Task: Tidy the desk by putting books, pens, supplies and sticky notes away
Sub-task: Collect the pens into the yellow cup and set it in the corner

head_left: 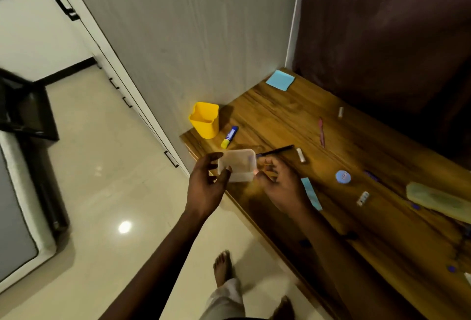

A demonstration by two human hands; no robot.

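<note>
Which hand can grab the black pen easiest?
Probably the right hand: it is next to the pen on the desk, while the left hand grips the box and sits farther off.

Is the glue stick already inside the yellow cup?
No, the glue stick lies flat on the desk just beside the yellow cup, outside it.

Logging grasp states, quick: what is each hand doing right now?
Left hand: grips the clear plastic container at its left end.
Right hand: pinches the same container at its right end, fingers curled.
</note>
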